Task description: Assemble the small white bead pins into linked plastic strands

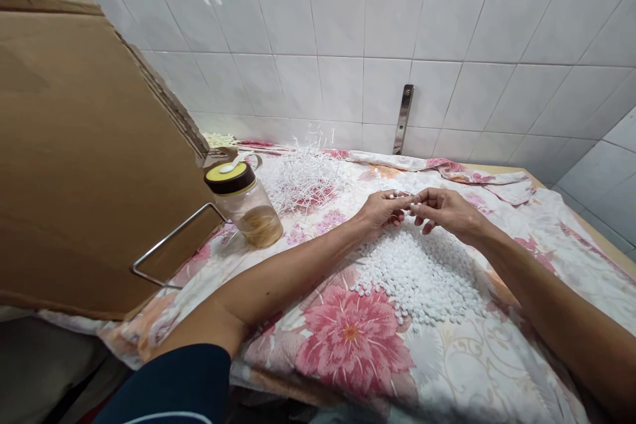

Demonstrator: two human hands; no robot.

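Hands meet above a heap of small white round beads (417, 271) spread on the flower-printed cloth (348, 338) over the counter. The left hand (382, 207) and right hand (447, 209) touch fingertip to fingertip, each grip pinching one small white piece (403, 196) between them. A clear jar with a yellow lid (244, 202) stands left, beside a pile of thin white sticks (303, 179) and brown cardboard (84, 159).

Glass jar (247, 207) with yellow-and-black lid and amber liquid, cardboard sheets (84, 152) leaning at left, wire handle (171, 245), floral cloth (358, 338) over the worktop, white tiled wall (348, 26), metal bracket (403, 118)
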